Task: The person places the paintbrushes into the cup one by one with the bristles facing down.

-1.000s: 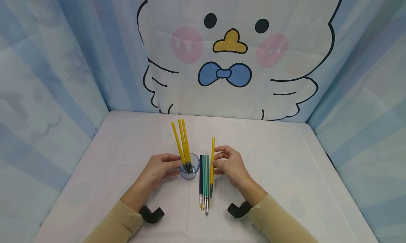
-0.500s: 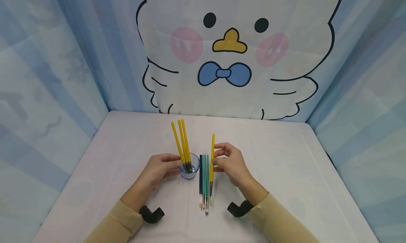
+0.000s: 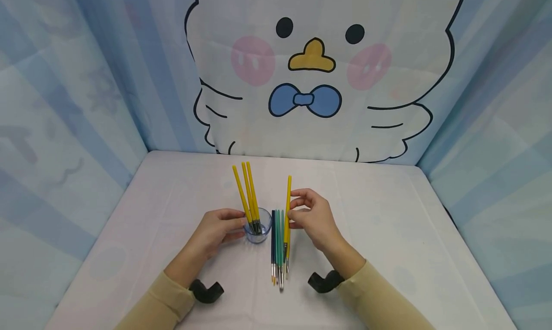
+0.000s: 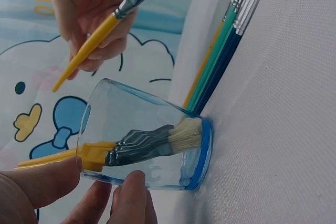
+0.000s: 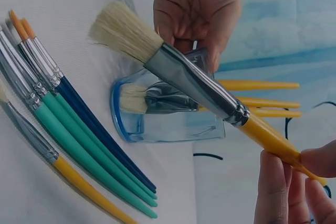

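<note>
My left hand (image 3: 217,229) grips the side of a clear cup (image 4: 142,98) with a blue base, thumb near the rim. Three yellow-handled paintbrushes (image 3: 252,193) lean in the cup, bristles down. Between thumb and fingertips, my right hand (image 3: 315,220) pinches another yellow paintbrush (image 5: 194,85) by its handle. This brush has a wide pale bristle head pointing down, and it is raised above the brushes on the table. Beneath it lies one more yellow paintbrush (image 5: 84,184), partly covered in the head view.
Right of the cup, several green paintbrushes (image 5: 79,142) and dark blue paintbrushes (image 5: 100,121) lie side by side on the white table (image 3: 172,176). Behind stands a curtain (image 3: 319,133) with a cartoon bird. A black curved piece (image 3: 207,291) sits at each wrist.
My right hand has lifted the yellow paintbrush and shifted it slightly left, showing more of the yellow paintbrush beneath. The left hand and cup have stayed put.
</note>
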Action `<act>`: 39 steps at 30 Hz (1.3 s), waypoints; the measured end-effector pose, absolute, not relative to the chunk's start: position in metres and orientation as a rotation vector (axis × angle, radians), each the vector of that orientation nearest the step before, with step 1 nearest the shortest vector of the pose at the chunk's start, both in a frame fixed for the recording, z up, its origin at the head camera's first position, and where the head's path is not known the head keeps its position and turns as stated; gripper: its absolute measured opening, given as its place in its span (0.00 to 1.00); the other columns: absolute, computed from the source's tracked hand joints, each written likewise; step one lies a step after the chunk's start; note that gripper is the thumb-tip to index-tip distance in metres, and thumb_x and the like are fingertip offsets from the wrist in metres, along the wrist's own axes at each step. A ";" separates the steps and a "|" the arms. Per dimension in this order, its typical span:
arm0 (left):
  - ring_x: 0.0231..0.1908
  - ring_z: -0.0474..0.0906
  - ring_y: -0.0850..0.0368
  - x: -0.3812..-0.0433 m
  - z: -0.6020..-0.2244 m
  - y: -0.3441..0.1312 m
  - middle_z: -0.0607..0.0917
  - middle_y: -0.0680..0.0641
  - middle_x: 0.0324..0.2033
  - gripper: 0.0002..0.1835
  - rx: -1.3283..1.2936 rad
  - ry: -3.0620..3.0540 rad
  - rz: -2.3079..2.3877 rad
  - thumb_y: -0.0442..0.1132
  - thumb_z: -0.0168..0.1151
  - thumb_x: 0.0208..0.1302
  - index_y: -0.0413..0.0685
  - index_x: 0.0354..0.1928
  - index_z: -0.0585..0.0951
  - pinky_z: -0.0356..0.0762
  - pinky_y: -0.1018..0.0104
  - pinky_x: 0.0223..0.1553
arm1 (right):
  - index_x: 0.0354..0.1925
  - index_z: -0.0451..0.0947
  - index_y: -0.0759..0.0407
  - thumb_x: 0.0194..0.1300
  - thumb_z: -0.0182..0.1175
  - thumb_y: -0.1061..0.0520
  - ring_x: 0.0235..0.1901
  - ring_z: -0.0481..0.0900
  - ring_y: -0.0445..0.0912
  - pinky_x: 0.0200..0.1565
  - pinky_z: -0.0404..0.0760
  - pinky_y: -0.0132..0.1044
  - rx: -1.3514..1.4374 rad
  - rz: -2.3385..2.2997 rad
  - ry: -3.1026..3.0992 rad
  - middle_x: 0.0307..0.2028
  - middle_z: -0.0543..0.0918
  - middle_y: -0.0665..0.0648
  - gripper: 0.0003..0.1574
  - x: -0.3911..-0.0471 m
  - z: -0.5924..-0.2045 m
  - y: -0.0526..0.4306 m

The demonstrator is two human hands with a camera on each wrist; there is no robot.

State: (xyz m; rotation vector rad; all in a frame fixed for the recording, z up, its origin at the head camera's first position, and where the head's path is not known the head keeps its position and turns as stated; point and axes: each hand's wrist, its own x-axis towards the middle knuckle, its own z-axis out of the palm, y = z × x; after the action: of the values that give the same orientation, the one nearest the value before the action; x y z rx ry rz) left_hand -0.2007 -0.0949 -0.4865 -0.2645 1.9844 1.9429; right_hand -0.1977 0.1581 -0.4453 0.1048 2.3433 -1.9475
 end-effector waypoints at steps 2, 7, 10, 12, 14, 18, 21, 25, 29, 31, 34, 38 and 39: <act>0.46 0.86 0.52 -0.201 -0.487 -0.095 0.85 0.39 0.54 0.16 -0.263 1.981 1.947 0.36 0.71 0.64 0.40 0.53 0.85 0.90 0.59 0.49 | 0.57 0.78 0.52 0.62 0.68 0.66 0.35 0.86 0.51 0.39 0.92 0.45 0.089 -1.963 2.348 0.44 0.79 0.65 0.26 -0.198 -0.443 0.158; 0.47 0.85 0.52 -0.201 -0.487 -0.095 0.85 0.39 0.55 0.16 -0.258 1.981 1.947 0.36 0.71 0.64 0.40 0.53 0.85 0.90 0.60 0.49 | 0.57 0.77 0.53 0.63 0.66 0.67 0.36 0.87 0.51 0.40 0.92 0.44 0.042 -2.016 2.359 0.44 0.79 0.64 0.25 -0.198 -0.436 0.156; 0.47 0.86 0.52 -0.201 -0.488 -0.095 0.85 0.39 0.55 0.16 -0.253 1.977 1.950 0.36 0.71 0.64 0.40 0.53 0.85 0.90 0.59 0.49 | 0.57 0.77 0.53 0.63 0.66 0.67 0.36 0.87 0.51 0.39 0.92 0.44 0.028 -2.039 2.360 0.43 0.79 0.63 0.25 -0.198 -0.432 0.155; 0.47 0.86 0.52 -0.201 -0.488 -0.095 0.85 0.39 0.55 0.16 -0.254 1.975 1.951 0.35 0.71 0.64 0.40 0.53 0.85 0.90 0.59 0.49 | 0.57 0.77 0.53 0.63 0.66 0.67 0.36 0.87 0.50 0.39 0.92 0.44 0.027 -2.051 2.355 0.43 0.80 0.63 0.26 -0.198 -0.430 0.154; 0.47 0.86 0.52 -0.201 -0.488 -0.095 0.85 0.39 0.55 0.16 -0.255 1.973 1.951 0.35 0.71 0.64 0.40 0.53 0.85 0.90 0.59 0.49 | 0.57 0.77 0.52 0.63 0.66 0.67 0.36 0.87 0.50 0.39 0.92 0.45 0.029 -2.059 2.351 0.43 0.80 0.63 0.26 -0.199 -0.429 0.153; 0.46 0.86 0.52 -0.201 -0.488 -0.095 0.85 0.39 0.55 0.16 -0.260 1.980 1.949 0.36 0.71 0.64 0.40 0.52 0.85 0.90 0.60 0.49 | 0.57 0.77 0.52 0.63 0.66 0.67 0.36 0.87 0.51 0.40 0.92 0.46 0.017 -2.068 2.354 0.43 0.80 0.62 0.26 -0.199 -0.426 0.152; 0.46 0.86 0.52 -0.201 -0.488 -0.095 0.85 0.39 0.55 0.16 -0.264 1.983 1.948 0.36 0.71 0.64 0.40 0.53 0.85 0.90 0.60 0.48 | 0.57 0.77 0.52 0.63 0.66 0.67 0.36 0.87 0.51 0.41 0.92 0.49 0.006 -2.068 2.361 0.43 0.80 0.62 0.26 -0.200 -0.423 0.151; 0.46 0.86 0.52 -0.201 -0.488 -0.095 0.85 0.39 0.55 0.16 -0.267 1.979 1.949 0.36 0.71 0.64 0.40 0.52 0.85 0.90 0.60 0.48 | 0.58 0.77 0.51 0.63 0.66 0.67 0.37 0.87 0.51 0.42 0.92 0.48 -0.009 -2.078 2.366 0.43 0.80 0.62 0.26 -0.200 -0.419 0.149; 0.45 0.85 0.52 -0.201 -0.488 -0.095 0.85 0.39 0.54 0.15 -0.266 1.984 1.944 0.36 0.71 0.64 0.40 0.52 0.85 0.90 0.60 0.49 | 0.58 0.76 0.52 0.64 0.65 0.67 0.37 0.87 0.51 0.40 0.92 0.46 -0.038 -2.107 2.376 0.44 0.80 0.61 0.26 -0.200 -0.417 0.147; 0.46 0.85 0.52 -0.201 -0.488 -0.095 0.85 0.39 0.54 0.16 -0.266 1.988 1.941 0.37 0.71 0.64 0.41 0.52 0.85 0.90 0.60 0.49 | 0.58 0.76 0.53 0.64 0.65 0.67 0.37 0.87 0.51 0.41 0.92 0.47 -0.059 -2.134 2.374 0.44 0.80 0.61 0.26 -0.201 -0.415 0.146; 0.46 0.85 0.52 -0.202 -0.488 -0.095 0.85 0.39 0.54 0.16 -0.268 1.990 1.941 0.37 0.71 0.64 0.41 0.52 0.85 0.90 0.60 0.49 | 0.60 0.75 0.56 0.65 0.64 0.68 0.37 0.87 0.50 0.42 0.92 0.49 -0.085 -2.173 2.370 0.44 0.79 0.61 0.26 -0.202 -0.414 0.145; 0.46 0.86 0.52 -0.201 -0.488 -0.095 0.85 0.39 0.54 0.15 -0.272 1.991 1.942 0.36 0.71 0.64 0.41 0.52 0.86 0.90 0.60 0.48 | 0.62 0.74 0.59 0.65 0.63 0.68 0.37 0.87 0.49 0.42 0.92 0.49 -0.098 -2.212 2.364 0.45 0.79 0.61 0.27 -0.203 -0.413 0.144; 0.46 0.86 0.52 -0.201 -0.488 -0.095 0.85 0.39 0.54 0.15 -0.272 1.992 1.942 0.36 0.71 0.64 0.41 0.52 0.86 0.90 0.60 0.48 | 0.62 0.74 0.60 0.65 0.63 0.68 0.37 0.87 0.49 0.42 0.92 0.49 -0.100 -2.220 2.362 0.45 0.79 0.61 0.27 -0.204 -0.413 0.144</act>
State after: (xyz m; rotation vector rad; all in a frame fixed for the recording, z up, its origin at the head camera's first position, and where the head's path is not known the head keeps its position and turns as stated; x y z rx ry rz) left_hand -0.2013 -0.0948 -0.4878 -0.2724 1.9924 1.9419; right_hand -0.2037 0.1438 -0.4129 -0.0999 2.3622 -2.2197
